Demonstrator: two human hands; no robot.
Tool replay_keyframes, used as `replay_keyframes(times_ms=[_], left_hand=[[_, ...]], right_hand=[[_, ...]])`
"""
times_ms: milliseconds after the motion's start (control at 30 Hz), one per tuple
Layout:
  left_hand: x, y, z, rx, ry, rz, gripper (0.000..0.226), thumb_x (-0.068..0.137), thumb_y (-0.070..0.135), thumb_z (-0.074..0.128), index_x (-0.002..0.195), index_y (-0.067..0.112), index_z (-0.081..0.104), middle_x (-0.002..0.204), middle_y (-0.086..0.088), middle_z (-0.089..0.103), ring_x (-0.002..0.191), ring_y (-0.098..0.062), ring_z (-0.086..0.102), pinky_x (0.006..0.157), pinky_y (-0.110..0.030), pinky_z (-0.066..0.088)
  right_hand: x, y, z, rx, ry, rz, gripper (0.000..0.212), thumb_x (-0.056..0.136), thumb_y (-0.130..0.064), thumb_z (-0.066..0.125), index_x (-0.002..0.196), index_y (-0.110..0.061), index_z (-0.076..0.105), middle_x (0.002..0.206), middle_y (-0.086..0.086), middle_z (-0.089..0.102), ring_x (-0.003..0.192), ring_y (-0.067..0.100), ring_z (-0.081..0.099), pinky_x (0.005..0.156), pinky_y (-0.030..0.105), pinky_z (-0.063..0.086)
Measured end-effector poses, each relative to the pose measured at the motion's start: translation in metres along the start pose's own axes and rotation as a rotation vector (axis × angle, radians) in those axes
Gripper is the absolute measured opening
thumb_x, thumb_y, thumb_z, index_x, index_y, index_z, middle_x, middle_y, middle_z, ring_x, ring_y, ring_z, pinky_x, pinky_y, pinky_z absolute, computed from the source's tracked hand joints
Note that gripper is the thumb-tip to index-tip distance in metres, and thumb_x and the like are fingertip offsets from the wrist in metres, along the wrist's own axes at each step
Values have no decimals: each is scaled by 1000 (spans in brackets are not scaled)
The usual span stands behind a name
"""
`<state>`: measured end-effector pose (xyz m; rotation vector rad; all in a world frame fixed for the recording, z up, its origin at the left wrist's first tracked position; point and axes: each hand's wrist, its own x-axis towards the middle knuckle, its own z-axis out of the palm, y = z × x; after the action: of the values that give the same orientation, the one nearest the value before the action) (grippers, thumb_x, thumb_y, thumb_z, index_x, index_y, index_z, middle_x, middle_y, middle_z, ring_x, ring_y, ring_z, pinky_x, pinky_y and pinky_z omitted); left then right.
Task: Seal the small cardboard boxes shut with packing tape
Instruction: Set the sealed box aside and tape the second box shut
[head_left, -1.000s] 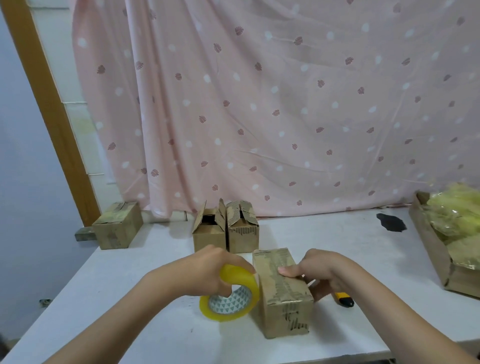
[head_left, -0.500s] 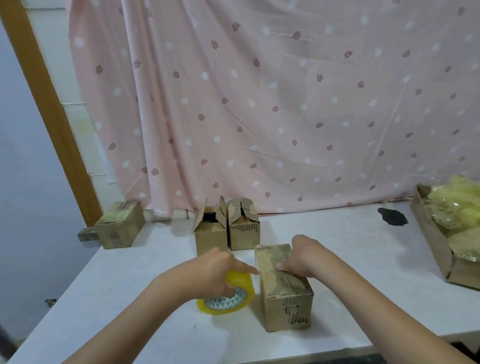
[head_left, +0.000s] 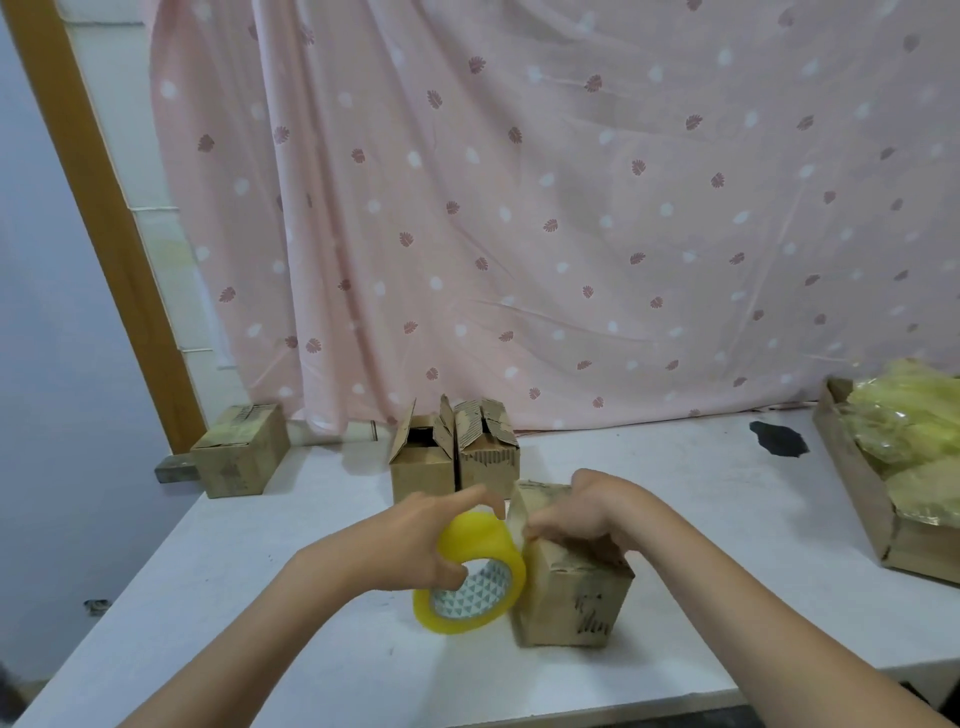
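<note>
The small cardboard box (head_left: 571, 582) being sealed stands on the white surface (head_left: 260, 597) in front of the person, its flaps down. Compared with half a second ago, the roll of yellow packing tape (head_left: 475, 571) is lifted and tilted against the box's left side instead of lying lower beside it, and a strip of clear tape (head_left: 517, 512) now rises between roll and box. The right hand (head_left: 587, 512) has slid from the middle of the lid to its left edge.

The left hand (head_left: 415, 540) grasps the roll, thumb through the core and fingers curled over the outer rim, the index finger stretched forward above it. The right hand lies over the box top with its fingers curled down at the left edge, pinching the tape strip there; the exact contact is blurred.

Behind, two more small cardboard boxes (head_left: 457, 457) stand touching side by side with their flaps up; their insides are dark. A closed cardboard box (head_left: 241, 449) sits at the far left corner. At the right edge an open cardboard tray (head_left: 857, 488) holds crumpled yellow plastic bags (head_left: 909, 431). A pink patterned curtain (head_left: 571, 208) hangs behind.
</note>
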<state>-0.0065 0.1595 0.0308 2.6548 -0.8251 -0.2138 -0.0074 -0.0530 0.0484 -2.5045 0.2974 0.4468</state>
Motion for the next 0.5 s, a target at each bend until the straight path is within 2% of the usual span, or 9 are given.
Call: replay_keyframes(times_ms=[67,133,167,233,300,367,400,500], left_hand=[[-4,0,-1,12,30,44,63,78,17,71,120,55,44,90,3,56,60,-6,47,51,-19,39],[-4,5,-4,53,48,77,59,79,15,70,125,46,51,92,11,53,70,8,50,51,-13,36],[-3,7,-6,64,48,80,58,79,14,70,127,43,53,90,10,53,70,9,49,50,-14,35],[0,6,-11,87,33,67,58,78,14,69,127,43,55,89,2,59,65,2,49,51,-19,36],[0,3,-15,127,-10,42,63,78,13,66,129,49,54,99,-3,62,74,-4,53,61,-28,45],[-3,-1,-15,165,-66,24,73,80,10,64,134,57,49,112,5,59,92,-12,54,73,-34,51],[-5,-3,-14,162,-79,14,77,81,10,63,135,61,45,114,9,55,95,-14,54,75,-35,53],[-7,-5,-11,157,-103,4,85,83,12,64,129,77,34,114,5,56,91,-18,56,74,-38,55]], right_hand=[[1,10,-2,106,15,-16,59,65,-48,78,101,-14,49,97,7,58,89,24,60,68,30,49],[1,17,-2,181,16,-42,53,69,-46,79,99,-14,50,92,4,59,79,18,57,60,26,45],[1,20,-2,214,11,-52,49,70,-44,79,96,-14,51,88,3,59,73,17,56,57,24,44],[2,23,-2,255,-3,-65,46,71,-42,80,93,-13,51,83,4,61,68,17,57,57,25,45],[4,28,-4,314,-25,-62,49,70,-41,81,96,-11,51,83,5,60,68,19,59,59,28,49],[8,34,-5,365,-44,-49,53,69,-41,82,98,-8,52,81,6,59,66,20,59,59,28,50],[10,36,-6,381,-56,-47,53,68,-41,82,97,-7,53,77,6,57,64,20,58,58,27,50],[17,40,-7,416,-80,-45,54,64,-42,84,93,-8,54,69,5,51,59,21,55,58,28,52]])
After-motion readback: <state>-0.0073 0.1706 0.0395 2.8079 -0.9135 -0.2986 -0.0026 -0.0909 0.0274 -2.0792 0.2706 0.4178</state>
